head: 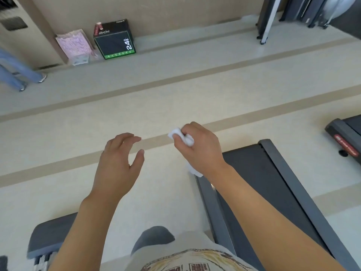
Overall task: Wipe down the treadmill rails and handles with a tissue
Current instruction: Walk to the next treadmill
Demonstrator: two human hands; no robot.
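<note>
Tissue (183, 138): a crumpled white wad is being gripped in the right hand, held above the floor just beyond the near end of the treadmill; a further bit of white is showing under the wrist.
Right hand (197, 147): the fingers are being curled tightly round the tissue, the thumb pressed against it — the back of the hand is being turned up to the camera.
Left hand (117, 165): nothing is being held; the fingers are being kept loosely bent and spread, thumb apart from them, hovering over the floor, well to the left of the tissue.
Treadmill (259, 173): the dark belt is being flanked by grey side rails (289, 173); its end is lying just below and to the right of the right hand, partly covered by the forearm.
Second treadmill (343, 137): only a corner is being shown at the right edge — it carries a red label.
Floor (97, 122): pale, and it is being crossed by darker beige stripes.
Black box (115, 41): marked "24", it is being stood against the far wall, with a pink patterned bag (75, 45) just beside it on the left.
Another person: legs in blue trousers (17, 71) are being seen at the left edge.
</note>
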